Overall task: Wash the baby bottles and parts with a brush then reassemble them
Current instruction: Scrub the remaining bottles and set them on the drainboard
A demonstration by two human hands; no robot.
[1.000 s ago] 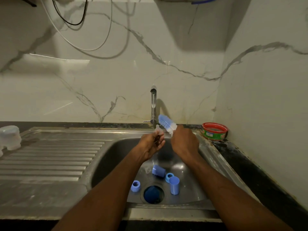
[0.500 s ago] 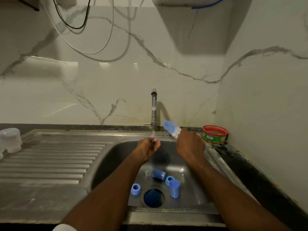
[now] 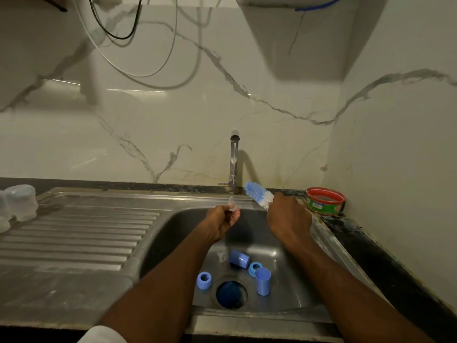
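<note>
Head view: left hand (image 3: 223, 220) pinching clear teat (image 3: 231, 205), right hand (image 3: 288, 216) gripping blue-white brush (image 3: 258, 194).

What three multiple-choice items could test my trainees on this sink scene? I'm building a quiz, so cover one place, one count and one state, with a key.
1. Where is the red-rimmed tub?
A. On the counter right of the sink
B. On the drainboard
C. In the basin

2. How many blue ring-shaped collars lie in the basin?
A. None
B. Two
C. Five

3. What is the right hand doing?
A. Resting flat on the counter
B. Turning the tap
C. Gripping the bottle brush

Key: 1 A, the tub sits in the right corner by the wall. 2 B, one collar lies left of the drain and another collar lies right of it. 3 C, the bristles stick out above its curled fingers.
</note>
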